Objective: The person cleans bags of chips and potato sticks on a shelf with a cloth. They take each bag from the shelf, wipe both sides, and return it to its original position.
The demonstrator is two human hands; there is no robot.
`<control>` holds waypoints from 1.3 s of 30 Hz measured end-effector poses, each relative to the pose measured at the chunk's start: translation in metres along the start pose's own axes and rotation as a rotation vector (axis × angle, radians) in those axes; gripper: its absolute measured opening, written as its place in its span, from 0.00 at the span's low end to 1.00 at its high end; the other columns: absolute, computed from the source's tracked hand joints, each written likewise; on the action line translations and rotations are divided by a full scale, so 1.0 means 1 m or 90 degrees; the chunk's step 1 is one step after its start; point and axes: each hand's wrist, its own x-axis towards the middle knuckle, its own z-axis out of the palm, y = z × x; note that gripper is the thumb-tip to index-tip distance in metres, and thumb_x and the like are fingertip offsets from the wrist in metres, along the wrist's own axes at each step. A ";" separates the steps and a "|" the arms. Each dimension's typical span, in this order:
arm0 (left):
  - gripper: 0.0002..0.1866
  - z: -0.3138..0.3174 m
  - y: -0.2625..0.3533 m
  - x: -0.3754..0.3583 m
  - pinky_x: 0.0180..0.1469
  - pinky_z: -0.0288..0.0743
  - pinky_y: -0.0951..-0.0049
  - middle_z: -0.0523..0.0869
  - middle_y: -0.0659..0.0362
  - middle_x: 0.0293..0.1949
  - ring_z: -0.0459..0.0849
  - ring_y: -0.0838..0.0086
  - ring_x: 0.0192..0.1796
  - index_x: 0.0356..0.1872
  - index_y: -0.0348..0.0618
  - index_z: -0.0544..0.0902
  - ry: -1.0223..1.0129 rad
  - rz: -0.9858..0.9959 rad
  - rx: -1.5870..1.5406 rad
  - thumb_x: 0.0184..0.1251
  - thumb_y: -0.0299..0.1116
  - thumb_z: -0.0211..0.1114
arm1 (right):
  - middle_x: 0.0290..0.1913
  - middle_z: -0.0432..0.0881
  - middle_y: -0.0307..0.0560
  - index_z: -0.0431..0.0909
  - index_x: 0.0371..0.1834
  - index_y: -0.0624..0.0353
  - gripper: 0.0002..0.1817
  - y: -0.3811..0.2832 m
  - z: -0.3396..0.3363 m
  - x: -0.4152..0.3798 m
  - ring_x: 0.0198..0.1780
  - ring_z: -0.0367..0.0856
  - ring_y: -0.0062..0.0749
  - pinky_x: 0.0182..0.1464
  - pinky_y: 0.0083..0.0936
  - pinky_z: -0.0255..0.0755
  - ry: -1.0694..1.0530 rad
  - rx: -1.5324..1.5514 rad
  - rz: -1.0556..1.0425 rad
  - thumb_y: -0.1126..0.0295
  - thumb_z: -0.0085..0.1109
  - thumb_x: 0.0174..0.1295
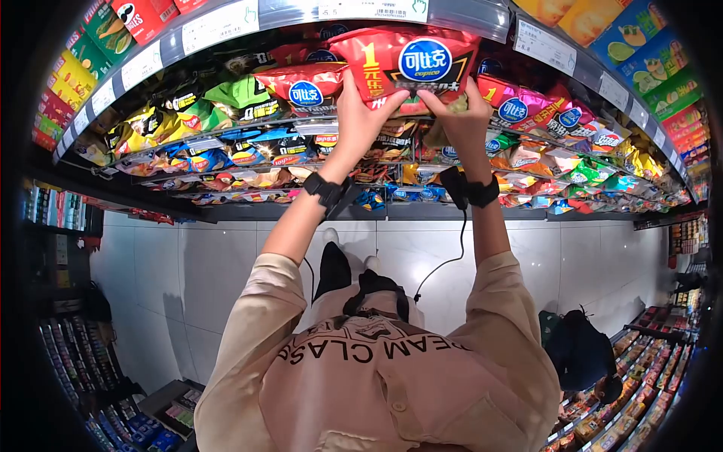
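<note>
A red bag of potato chips with a round blue logo and yellow lettering stands upright in front of the shelf. My left hand grips its lower left side, thumb across the front. On the lower right side my right hand is closed around the same bag, its thumb also on the front. Most of the fingers are hidden behind the bag. Just left of my left hand lies another red chip bag. Pink and red chip bags sit right of my right hand.
Shelf rows hold many snack bags, with a price-tag rail above. Black bands with cables sit on both wrists. Behind me is a tiled floor. A person in dark clothes is at the right, near another stocked shelf.
</note>
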 end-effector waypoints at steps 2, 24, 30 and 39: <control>0.31 0.003 -0.014 0.013 0.45 0.74 0.64 0.80 0.46 0.42 0.81 0.57 0.45 0.49 0.34 0.68 -0.027 0.125 0.105 0.47 0.36 0.75 | 0.26 0.80 0.48 0.74 0.34 0.64 0.26 0.006 0.011 0.009 0.27 0.80 0.36 0.29 0.28 0.72 0.061 -0.050 -0.087 0.60 0.76 0.37; 0.24 -0.037 -0.036 0.053 0.49 0.74 0.74 0.83 0.59 0.44 0.80 0.78 0.45 0.53 0.37 0.72 -0.400 -0.266 0.020 0.55 0.30 0.69 | 0.29 0.75 0.48 0.75 0.35 0.61 0.21 0.042 0.014 0.001 0.33 0.74 0.39 0.37 0.30 0.68 -0.185 -0.031 0.081 0.62 0.72 0.42; 0.26 -0.027 -0.048 0.051 0.55 0.70 0.73 0.79 0.59 0.51 0.76 0.77 0.52 0.56 0.38 0.71 -0.468 -0.230 -0.080 0.54 0.24 0.67 | 0.29 0.77 0.43 0.77 0.36 0.58 0.21 0.039 0.014 -0.014 0.30 0.77 0.35 0.34 0.27 0.70 -0.053 0.035 0.020 0.59 0.73 0.43; 0.28 -0.032 -0.062 0.043 0.52 0.73 0.70 0.81 0.54 0.48 0.80 0.68 0.49 0.54 0.39 0.71 -0.424 -0.024 0.104 0.50 0.28 0.70 | 0.32 0.82 0.48 0.76 0.42 0.56 0.25 0.035 0.006 -0.008 0.35 0.81 0.45 0.35 0.34 0.73 -0.206 -0.118 0.066 0.57 0.72 0.44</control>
